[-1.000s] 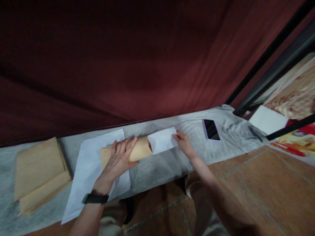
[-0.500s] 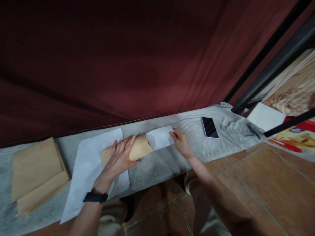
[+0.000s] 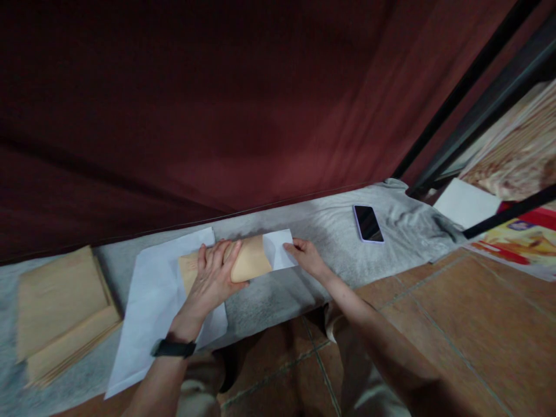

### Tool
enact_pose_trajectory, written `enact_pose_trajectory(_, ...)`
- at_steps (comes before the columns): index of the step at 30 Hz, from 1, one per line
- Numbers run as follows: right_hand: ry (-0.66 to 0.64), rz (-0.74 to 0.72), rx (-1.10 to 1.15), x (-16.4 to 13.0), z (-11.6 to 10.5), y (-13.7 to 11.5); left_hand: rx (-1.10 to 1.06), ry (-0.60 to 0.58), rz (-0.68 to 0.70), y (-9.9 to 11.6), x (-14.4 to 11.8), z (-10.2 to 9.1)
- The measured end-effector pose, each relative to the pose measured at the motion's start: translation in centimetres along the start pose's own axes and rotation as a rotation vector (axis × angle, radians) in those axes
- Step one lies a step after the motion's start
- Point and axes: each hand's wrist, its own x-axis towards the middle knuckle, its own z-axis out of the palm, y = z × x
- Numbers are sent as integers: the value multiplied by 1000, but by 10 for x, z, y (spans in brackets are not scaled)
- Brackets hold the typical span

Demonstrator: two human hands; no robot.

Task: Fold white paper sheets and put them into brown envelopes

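Observation:
My left hand (image 3: pixel 214 277) grips a tan envelope (image 3: pixel 248 262) and holds its right end bulged open. It lies on a large white sheet (image 3: pixel 153 301) on the grey cloth (image 3: pixel 334 231). My right hand (image 3: pixel 304 256) pinches the outer end of a folded white paper (image 3: pixel 278 251). The paper's left part sits inside the envelope mouth, and only a short piece still shows. A black watch band is on my left wrist.
A stack of tan envelopes (image 3: pixel 56 310) lies at the far left of the cloth. A phone (image 3: pixel 368 223) rests face up on the right. A dark red curtain (image 3: pixel 217 104) hangs behind. Tiled floor (image 3: pixel 456 324) and white paper (image 3: pixel 467 202) are at right.
My right hand has moved left, pushing the white paper further into the envelope. Less of the paper shows now. My left hand has kept its grip in the same place.

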Motion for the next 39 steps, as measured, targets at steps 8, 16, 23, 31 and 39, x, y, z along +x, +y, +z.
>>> enact_pose_trajectory(8,-79,93,21,-5,14,5,-19,36,56,8,5,5)
enact_pose_trajectory(16,-114,75,-108,-1,26,2,-47,29,100,17,12,10)
enact_pose_trajectory(23,-90,96,-240,-1,32,4,-44,35,111,16,13,13)
enact_pose_trajectory(31,-25,-38,-628,-8,30,-12,-47,34,111,18,16,14)
enact_pose_trajectory(39,-28,-23,-597,-9,23,-16,-38,28,113,17,15,13)
